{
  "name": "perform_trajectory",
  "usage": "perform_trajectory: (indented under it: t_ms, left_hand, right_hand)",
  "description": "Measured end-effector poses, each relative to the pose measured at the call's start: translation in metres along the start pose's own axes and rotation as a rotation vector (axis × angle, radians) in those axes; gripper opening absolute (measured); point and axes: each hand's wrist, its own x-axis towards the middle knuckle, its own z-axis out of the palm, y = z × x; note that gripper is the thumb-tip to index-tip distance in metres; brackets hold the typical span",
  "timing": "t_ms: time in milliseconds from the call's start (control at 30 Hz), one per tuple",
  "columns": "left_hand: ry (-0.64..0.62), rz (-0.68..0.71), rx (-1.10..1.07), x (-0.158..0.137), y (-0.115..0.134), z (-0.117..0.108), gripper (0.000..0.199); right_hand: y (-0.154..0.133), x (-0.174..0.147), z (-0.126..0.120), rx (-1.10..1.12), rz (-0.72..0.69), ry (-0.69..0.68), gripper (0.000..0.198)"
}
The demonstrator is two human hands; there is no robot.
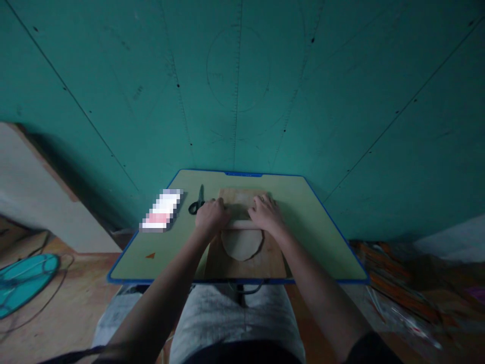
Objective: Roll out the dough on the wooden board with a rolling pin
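Observation:
A light wooden rolling pin (242, 225) lies crosswise over a flat, rounded sheet of dough (242, 245). Beneath both is a wooden board (271, 263). My left hand (212, 215) is closed around the pin's left end, and my right hand (266, 211) grips its right end. The fingers of both hands are curled, and they cover the pin's ends. Dough shows on the near side of the pin; the board's far part appears dusted with something pale. Dark-handled scissors (197, 205) lie just left of my left hand, blades pointing away.
The board rests on a pale table with a blue rim (333, 227). A blurred-out phone-like rectangle (162, 210) and a small orange triangle (150, 256) lie at the left. A green wall (242, 101) stands behind the table. A white panel (49, 197) leans at the left.

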Motion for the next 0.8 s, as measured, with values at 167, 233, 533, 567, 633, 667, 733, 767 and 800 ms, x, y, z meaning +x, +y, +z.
perform_trajectory:
  t_ms: [167, 233, 533, 567, 633, 667, 733, 767, 800]
  left_hand:
    - [0.132, 0.006, 0.046, -0.022, 0.001, 0.004, 0.044]
    - [0.172, 0.019, 0.043, -0.031, 0.001, 0.008, 0.041]
    - [0.411, 0.149, 0.079, -0.077, 0.002, 0.02, 0.045]
    - [0.418, 0.157, 0.081, -0.082, 0.002, 0.02, 0.046]
    - [0.421, 0.168, 0.082, -0.091, 0.003, 0.021, 0.047]
    - [0.42, 0.176, 0.083, -0.096, 0.003, 0.022, 0.047]
    - [0.423, 0.196, 0.082, -0.105, 0.002, 0.026, 0.048]
    - [0.43, 0.207, 0.081, -0.109, 0.001, 0.028, 0.049]
    - [0.44, 0.217, 0.078, -0.114, 0.0, 0.03, 0.049]
  right_hand:
    - [-0.002, -0.02, 0.0, -0.028, -0.017, -0.017, 0.046]
    - [-0.003, -0.029, 0.001, -0.034, -0.029, -0.009, 0.05]
    - [0.002, -0.072, 0.012, -0.057, -0.158, 0.174, 0.047]
    - [0.004, -0.076, 0.014, -0.049, -0.176, 0.187, 0.046]
    - [0.007, -0.083, 0.017, -0.03, -0.208, 0.207, 0.046]
    - [0.009, -0.087, 0.019, -0.022, -0.221, 0.212, 0.047]
    - [0.012, -0.094, 0.022, -0.01, -0.245, 0.216, 0.048]
    - [0.014, -0.098, 0.024, -0.004, -0.258, 0.218, 0.049]
    - [0.015, -0.102, 0.025, 0.001, -0.27, 0.221, 0.049]
